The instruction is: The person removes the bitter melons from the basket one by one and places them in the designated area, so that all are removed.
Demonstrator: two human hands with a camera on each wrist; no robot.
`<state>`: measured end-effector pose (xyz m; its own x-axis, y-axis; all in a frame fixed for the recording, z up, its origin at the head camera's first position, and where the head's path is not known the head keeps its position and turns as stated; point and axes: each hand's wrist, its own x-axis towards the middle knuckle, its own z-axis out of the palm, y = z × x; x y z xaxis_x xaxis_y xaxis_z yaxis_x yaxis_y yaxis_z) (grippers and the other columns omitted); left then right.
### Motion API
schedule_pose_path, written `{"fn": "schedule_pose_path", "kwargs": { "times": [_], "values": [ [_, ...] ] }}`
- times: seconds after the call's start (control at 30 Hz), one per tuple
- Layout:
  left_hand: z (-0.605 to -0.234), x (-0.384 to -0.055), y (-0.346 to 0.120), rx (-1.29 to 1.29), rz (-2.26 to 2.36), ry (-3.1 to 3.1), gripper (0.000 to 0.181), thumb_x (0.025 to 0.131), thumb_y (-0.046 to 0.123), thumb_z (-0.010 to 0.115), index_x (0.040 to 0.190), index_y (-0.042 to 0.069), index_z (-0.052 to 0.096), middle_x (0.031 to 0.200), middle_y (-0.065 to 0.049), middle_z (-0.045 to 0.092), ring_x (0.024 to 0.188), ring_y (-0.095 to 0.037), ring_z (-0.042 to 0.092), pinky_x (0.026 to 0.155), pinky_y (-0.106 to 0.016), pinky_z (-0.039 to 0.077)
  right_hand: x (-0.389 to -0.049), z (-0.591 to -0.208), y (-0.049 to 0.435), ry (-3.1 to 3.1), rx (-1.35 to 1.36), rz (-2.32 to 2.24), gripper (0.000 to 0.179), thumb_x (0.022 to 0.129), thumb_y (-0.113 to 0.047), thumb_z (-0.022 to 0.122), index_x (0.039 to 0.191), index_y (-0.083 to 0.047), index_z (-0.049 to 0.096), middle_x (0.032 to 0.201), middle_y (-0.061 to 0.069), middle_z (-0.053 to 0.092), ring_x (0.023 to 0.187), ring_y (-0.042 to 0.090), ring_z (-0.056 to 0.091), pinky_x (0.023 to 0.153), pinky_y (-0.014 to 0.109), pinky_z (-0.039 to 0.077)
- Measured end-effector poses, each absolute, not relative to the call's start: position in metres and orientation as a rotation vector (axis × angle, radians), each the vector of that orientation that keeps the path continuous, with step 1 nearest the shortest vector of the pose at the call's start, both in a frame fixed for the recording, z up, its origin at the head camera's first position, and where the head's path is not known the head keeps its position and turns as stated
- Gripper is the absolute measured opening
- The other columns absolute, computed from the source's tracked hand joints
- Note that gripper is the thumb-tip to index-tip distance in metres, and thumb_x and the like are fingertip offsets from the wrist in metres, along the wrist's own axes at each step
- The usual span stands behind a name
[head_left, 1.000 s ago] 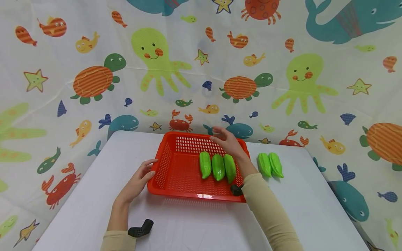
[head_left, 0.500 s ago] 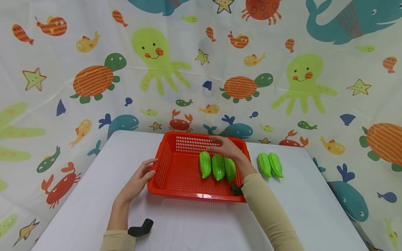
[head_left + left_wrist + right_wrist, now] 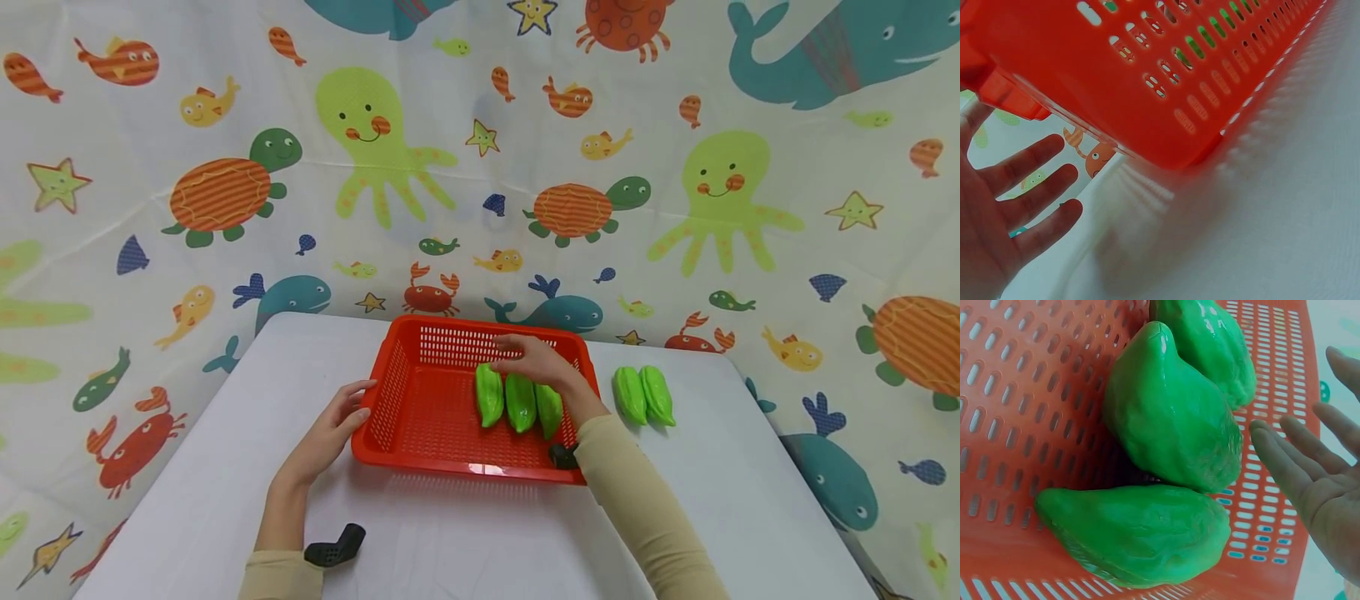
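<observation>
In the head view, a red perforated plastic basket point(image 3: 442, 417) sits on the table. Three shiny green, ridged, pear-shaped fruits lie side by side in its right half: a left one point(image 3: 490, 396), a middle one point(image 3: 521, 403) and a right one point(image 3: 550, 412), partly covered by my right hand point(image 3: 538, 362). That hand hovers above their far ends, fingers loosely bent and apart from the fruits in the right wrist view. My left hand point(image 3: 330, 429) is at the basket's left rim; the left wrist view shows straight, spread fingers point(image 3: 1035, 200) with nothing between them.
Two more green fruits point(image 3: 643, 395) lie together on the white table point(image 3: 712, 467), right of the basket. A white cloth point(image 3: 450, 183) printed with sea animals hangs behind. Black wrist devices point(image 3: 336, 546) are worn on both arms.
My right hand has lowered toward the fruits and come a little nearer, its fingers drawing in slightly. My left hand keeps its place at the rim. The basket and fruits stay put.
</observation>
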<state>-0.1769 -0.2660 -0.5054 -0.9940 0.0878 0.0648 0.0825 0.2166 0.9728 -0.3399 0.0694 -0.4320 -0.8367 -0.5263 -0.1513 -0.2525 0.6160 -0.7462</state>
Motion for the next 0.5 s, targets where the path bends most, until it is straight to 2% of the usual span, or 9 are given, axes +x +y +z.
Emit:
{"fn": "schedule_pose_path", "kwargs": {
  "times": [0.2, 0.5],
  "values": [
    [-0.5058, -0.1773, -0.2662, 0.162, 1.951, 2.449, 0.053, 0.099, 0.035, 0.055, 0.147, 0.023, 0.035, 0.145, -0.017, 0.039, 0.129, -0.038, 0.043, 0.096, -0.048, 0.05, -0.3367, -0.4321, 0.0679, 2.459, -0.64, -1.059, 0.06, 0.09, -0.035, 0.07, 0.144, -0.017, 0.05, 0.138, 0.006, 0.056, 0.126, 0.026, 0.05, 0.103, 0.049, 0.043],
    [-0.5066, -0.1771, -0.266, 0.16, 1.955, 2.45, 0.053, 0.099, 0.035, 0.055, 0.147, 0.024, 0.036, 0.145, -0.017, 0.04, 0.129, -0.038, 0.044, 0.094, -0.043, 0.052, -0.3328, -0.4311, 0.0668, 2.458, -0.629, -1.009, 0.061, 0.09, -0.038, 0.069, 0.144, -0.018, 0.05, 0.138, 0.007, 0.056, 0.126, 0.026, 0.051, 0.103, 0.049, 0.044]
  ]
}}
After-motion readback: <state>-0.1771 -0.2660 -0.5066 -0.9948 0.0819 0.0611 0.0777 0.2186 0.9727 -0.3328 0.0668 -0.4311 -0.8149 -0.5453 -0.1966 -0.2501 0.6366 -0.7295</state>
